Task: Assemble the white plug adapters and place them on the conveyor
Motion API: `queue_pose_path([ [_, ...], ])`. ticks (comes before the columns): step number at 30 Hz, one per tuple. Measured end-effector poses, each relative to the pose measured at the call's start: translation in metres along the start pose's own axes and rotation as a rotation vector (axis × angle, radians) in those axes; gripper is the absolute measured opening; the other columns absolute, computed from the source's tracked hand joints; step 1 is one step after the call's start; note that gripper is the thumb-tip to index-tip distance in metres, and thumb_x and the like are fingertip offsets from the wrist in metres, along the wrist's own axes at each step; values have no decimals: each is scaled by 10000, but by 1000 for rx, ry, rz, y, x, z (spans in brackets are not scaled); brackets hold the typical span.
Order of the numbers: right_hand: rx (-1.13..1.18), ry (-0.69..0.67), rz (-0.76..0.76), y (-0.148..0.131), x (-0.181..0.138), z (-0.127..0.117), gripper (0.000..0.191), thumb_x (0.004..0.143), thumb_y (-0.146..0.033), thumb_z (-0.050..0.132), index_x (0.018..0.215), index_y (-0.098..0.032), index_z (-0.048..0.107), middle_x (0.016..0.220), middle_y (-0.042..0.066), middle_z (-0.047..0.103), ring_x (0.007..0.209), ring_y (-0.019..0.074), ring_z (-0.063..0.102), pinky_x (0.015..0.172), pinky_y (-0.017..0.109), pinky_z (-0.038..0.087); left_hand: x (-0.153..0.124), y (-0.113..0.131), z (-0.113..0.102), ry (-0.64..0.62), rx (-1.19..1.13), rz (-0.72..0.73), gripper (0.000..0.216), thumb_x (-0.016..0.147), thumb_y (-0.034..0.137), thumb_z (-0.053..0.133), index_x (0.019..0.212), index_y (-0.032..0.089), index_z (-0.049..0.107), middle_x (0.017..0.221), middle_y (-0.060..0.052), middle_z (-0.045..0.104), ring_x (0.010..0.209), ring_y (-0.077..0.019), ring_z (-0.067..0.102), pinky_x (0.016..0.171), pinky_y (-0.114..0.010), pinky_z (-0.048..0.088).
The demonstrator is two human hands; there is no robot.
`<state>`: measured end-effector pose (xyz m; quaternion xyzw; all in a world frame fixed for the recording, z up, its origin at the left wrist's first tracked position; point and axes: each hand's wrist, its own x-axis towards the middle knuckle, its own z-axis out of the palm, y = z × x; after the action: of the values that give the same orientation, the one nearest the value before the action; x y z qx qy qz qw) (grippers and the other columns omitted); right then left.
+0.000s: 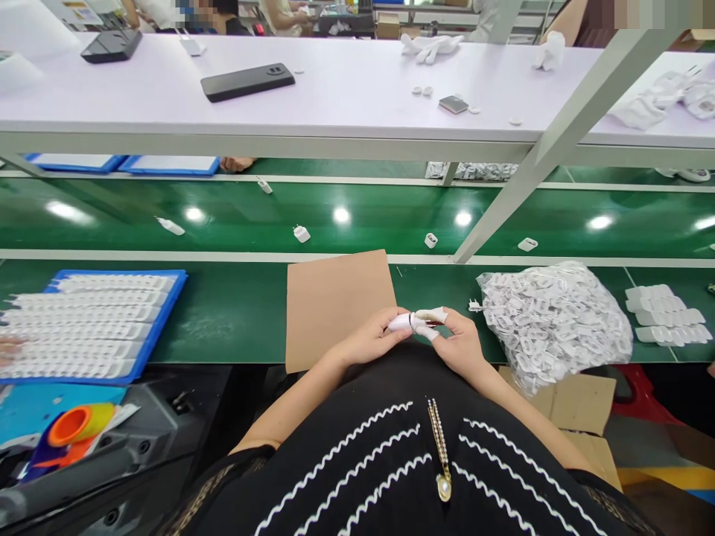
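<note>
My left hand (375, 333) is closed around a white plastic charger housing (398, 322), held close to my body just past the table edge. My right hand (462, 344) meets it from the other side, its thumb and fingertips wrapped in white coverings and pinched together at the housing's end. What sits between those right fingertips is mostly hidden. Behind my left hand lies a flat brown cardboard sheet (335, 305). Right of my right hand, a small white plug piece (474, 306) rests beside a clear bag (555, 320) heaped with white plastic parts.
A blue tray (161, 320) with rows of white parts lies left, a person's hand at its edge. Stacked white pieces (667, 316) stand far right. White chargers (302, 234) sit along the green conveyor belt (380, 208). A slanted metal post (536, 164) supports the shelf (346, 97) above.
</note>
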<state>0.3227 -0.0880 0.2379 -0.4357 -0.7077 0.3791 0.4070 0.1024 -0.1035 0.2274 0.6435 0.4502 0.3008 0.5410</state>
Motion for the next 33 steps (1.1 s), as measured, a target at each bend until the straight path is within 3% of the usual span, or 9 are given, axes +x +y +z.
queue_pose_path([
  [10,-10,-37,-84,2,0,1,166,931,-268,685,1045,-267,805,909,44,744,785,203,686,764,329,599,-3,-6,-3,-30,70,-10,372,994,485,553,1256,230,618,1185,-78,667,1057,-239,613,984,-389,487],
  [21,-41,-22,-124,4,-3,1,207,890,-175,683,1024,-264,813,887,31,750,790,197,709,729,297,593,0,9,-9,-140,224,47,308,1023,412,500,1240,213,589,1164,-87,660,1094,-252,600,984,-408,477],
  [27,-9,-10,-64,1,-5,-5,188,831,-157,713,945,-255,825,814,19,749,687,178,693,659,277,584,-1,15,-5,-206,223,32,274,1031,416,477,1184,202,553,1118,-86,634,1008,-236,602,895,-391,490],
  [33,15,-29,-24,-4,-15,-5,197,823,-162,707,944,-251,834,849,34,778,738,203,730,687,295,608,-5,17,-4,-273,276,63,277,1031,391,471,1216,197,540,1147,-105,620,1056,-254,595,934,-414,490],
])
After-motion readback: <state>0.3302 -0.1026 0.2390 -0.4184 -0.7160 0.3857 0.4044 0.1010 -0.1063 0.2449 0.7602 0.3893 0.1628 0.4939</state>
